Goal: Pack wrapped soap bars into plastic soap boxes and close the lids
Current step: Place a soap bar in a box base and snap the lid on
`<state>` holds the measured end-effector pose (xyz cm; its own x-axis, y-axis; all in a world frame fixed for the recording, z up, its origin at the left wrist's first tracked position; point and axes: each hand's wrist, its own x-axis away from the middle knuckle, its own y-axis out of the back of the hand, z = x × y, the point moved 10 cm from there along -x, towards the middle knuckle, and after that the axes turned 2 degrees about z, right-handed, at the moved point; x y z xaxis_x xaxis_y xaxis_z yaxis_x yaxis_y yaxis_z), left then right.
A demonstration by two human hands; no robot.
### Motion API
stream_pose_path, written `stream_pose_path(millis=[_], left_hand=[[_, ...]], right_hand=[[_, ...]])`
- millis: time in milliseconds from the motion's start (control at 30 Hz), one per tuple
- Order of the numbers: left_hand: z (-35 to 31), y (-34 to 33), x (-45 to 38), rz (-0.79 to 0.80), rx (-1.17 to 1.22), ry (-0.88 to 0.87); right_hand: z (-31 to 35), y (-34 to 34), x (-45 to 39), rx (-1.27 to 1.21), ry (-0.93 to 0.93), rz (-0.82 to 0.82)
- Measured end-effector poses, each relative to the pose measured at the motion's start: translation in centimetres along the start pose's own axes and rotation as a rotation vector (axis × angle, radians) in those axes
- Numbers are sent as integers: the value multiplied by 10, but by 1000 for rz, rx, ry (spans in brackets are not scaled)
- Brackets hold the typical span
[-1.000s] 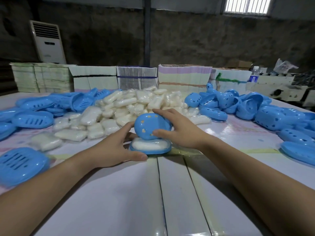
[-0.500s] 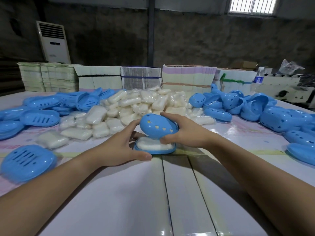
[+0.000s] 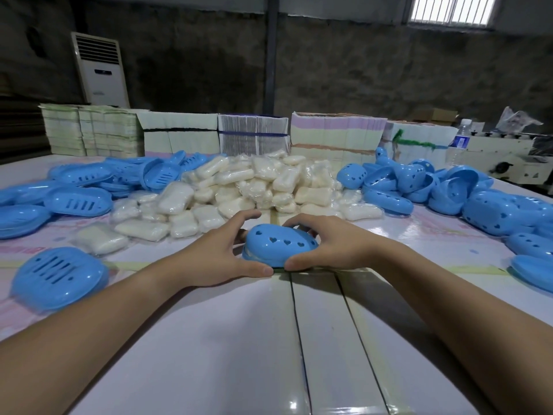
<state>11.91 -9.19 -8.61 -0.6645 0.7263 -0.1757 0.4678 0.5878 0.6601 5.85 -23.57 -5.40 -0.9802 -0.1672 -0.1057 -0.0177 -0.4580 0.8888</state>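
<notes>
On the white table point(image 3: 209, 354), before the heap of wrapped soap bars point(image 3: 254, 187), left hand point(image 3: 215, 259) and right hand point(image 3: 338, 250) clasp the blue soap box point(image 3: 279, 245), lid down. Uneven pressure could leave 1 edge unlatched.

Air conditioner point(image 3: 100, 70); paper stacks point(image 3: 179, 133); water bottle point(image 3: 462, 136)

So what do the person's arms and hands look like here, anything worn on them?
Both hands, left and right, are bare: no gloves, rings or watch visible. The forearms are bare too, with no sleeves, bands or markings in view up to the bottom edge of the frame.
</notes>
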Motion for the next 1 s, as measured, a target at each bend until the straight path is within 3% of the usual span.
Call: stream_pose_path(millis=[300,767,1000], left_hand=[[-7,3,0,-19,-40,-33],[-9,10,1,-56,-73,-37],[-19,11,8,-91,-139,-141]], right_hand=[[4,0,-5,-13,45,-39],[15,-3,-10,125,83,54],[14,-4,-5,94,81,25]])
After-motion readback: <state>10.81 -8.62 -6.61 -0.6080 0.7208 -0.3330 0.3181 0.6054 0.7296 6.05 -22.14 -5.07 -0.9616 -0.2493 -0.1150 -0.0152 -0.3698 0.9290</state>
